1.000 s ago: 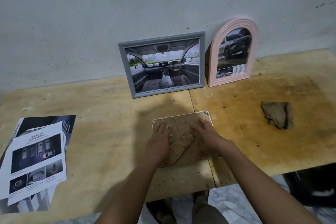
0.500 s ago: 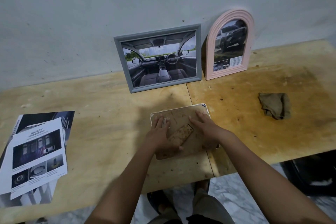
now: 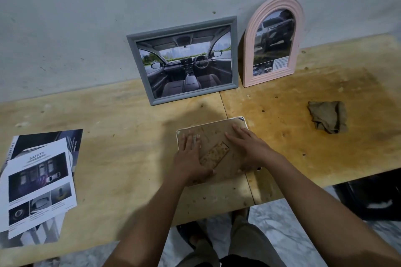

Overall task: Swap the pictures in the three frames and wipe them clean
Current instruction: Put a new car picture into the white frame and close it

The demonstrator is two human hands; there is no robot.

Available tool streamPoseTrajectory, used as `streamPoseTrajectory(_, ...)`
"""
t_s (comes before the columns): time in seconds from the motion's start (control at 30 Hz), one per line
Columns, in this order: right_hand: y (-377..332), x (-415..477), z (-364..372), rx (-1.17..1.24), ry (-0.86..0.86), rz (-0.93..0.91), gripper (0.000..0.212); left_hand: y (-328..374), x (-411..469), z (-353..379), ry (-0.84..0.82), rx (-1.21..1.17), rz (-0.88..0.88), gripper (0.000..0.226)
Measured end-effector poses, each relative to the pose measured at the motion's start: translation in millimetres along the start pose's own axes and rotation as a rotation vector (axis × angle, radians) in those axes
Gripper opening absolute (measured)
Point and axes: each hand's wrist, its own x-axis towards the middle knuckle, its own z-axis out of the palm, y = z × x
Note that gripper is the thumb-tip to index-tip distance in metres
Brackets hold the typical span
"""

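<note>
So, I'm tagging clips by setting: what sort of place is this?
Probably a makeshift home work area, not a studio: a stained plywood table pushed against a bare, scuffed wall, with marble-pattern floor tiles below.

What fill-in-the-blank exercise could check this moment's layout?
The left hand and right hand rest on the third frame, which lies face ____ on the table.
The arched frame leaning against the wall is ____.
The crumpled cloth lies on the person's ____ side.
Missing words: down; pink; right.
</note>
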Motion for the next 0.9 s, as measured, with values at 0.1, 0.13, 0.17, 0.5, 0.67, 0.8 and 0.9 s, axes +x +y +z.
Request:
streamPoseTrajectory(0.1,2.6,-4.1,7.4,0.182,0.091,0.024,0.117,-3.3,-1.2,-0.2,0.013,-0.010,0.027,0.118)
streamPoseTrajectory(0.13,0.7,-6.5,10.1,0.233,0.137,0.045,0.118,-5.6,-2.0,-0.3,0.033,-0.012,0.039,0.117)
streamPoseTrajectory(0.17,-2.5,-8.8,12.7,0.267,0.200,0.083,0.116,-8.4,-2.7,0.0,0.067,-0.019,0.047,0.113)
streamPoseTrajectory(0.5,-4.1,-23.7,30.7,0.945,0.444,0.431,0.034,-9.2,-10.2,6.9,0.334,-0.393,-0.064,0.111)
streamPoseTrajectory(0.67,-9.6,-23.5,26.9,0.966,0.467,0.486,0.030,-10.6,-11.3,10.8,0.321,-0.285,-0.071,0.109)
streamPoseTrajectory(0.8,-4.2,-21.9,22.9,1.020,0.447,0.568,0.030,-9.5,-9.9,10.2,0.331,-0.295,-0.060,0.106)
streamPoseTrajectory(0.9,1.3,-16.8,22.2,1.051,0.452,0.631,0.025,-7.8,-8.8,10.0,0.348,-0.265,-0.064,0.105)
